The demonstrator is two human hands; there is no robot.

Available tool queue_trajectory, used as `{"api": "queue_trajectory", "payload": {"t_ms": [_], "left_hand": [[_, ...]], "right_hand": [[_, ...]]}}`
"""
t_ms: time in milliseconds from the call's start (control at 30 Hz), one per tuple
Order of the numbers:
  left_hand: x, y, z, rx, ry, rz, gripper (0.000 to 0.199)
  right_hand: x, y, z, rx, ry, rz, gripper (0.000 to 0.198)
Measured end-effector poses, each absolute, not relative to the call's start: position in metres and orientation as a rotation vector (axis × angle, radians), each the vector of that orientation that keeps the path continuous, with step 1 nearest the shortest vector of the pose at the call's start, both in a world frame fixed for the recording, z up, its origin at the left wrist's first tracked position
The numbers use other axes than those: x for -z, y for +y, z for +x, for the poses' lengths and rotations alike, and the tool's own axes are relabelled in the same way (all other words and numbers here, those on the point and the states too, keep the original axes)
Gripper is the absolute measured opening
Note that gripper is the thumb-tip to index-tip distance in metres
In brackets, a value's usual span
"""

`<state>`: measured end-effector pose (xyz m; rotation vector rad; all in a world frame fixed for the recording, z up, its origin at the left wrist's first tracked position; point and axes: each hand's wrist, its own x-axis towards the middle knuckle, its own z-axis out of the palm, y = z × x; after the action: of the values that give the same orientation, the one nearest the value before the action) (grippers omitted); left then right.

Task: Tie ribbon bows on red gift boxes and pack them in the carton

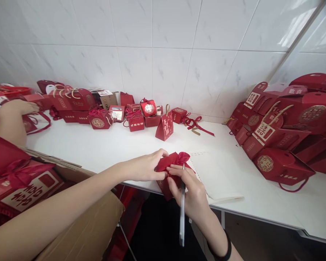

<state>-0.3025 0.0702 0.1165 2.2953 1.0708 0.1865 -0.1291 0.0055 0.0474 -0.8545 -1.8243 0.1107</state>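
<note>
At the table's front edge I have a red gift box with a red ribbon bow on top. My left hand grips its left side, thumb and fingers closed on it. My right hand has its fingertips on the box's top by the bow. A clear pen is tucked between the right fingers, its tip pointing up and away from me. Under and behind the box lies an open notebook with faint rows of writing. What the right fingertips pinch is partly hidden.
Red gift boxes stand along the tiled wall, with a small upright box nearest. Loose ribbon lies beside them. A large pile of red boxes fills the right. A cardboard carton stands left; another person's arm reaches in there.
</note>
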Motion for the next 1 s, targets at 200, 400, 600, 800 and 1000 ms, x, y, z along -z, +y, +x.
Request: {"api": "queue_trajectory", "payload": {"t_ms": [200,400,600,800,1000], "left_hand": [[-0.117,0.075,-0.304,-0.201,0.783,2.320,0.047],[-0.113,0.080,-0.305,-0.153,0.752,2.351,0.051],[-0.113,0.081,-0.305,-0.154,0.737,2.337,0.047],[-0.114,0.078,-0.305,-0.173,0.762,2.343,0.041],[-0.113,0.082,-0.307,-0.164,0.757,2.330,0.043]], "right_hand": [[-0.047,-0.003,-0.123,-0.053,-2.001,-0.792,0.016],[-0.048,-0.006,-0.132,-0.032,-1.905,-0.834,0.012],[-0.046,-0.007,-0.157,0.209,-1.767,-1.050,0.011],[-0.047,-0.004,-0.169,0.239,-1.637,-1.090,0.012],[-0.045,-0.008,-0.156,0.070,-1.630,-0.938,0.010]]}}
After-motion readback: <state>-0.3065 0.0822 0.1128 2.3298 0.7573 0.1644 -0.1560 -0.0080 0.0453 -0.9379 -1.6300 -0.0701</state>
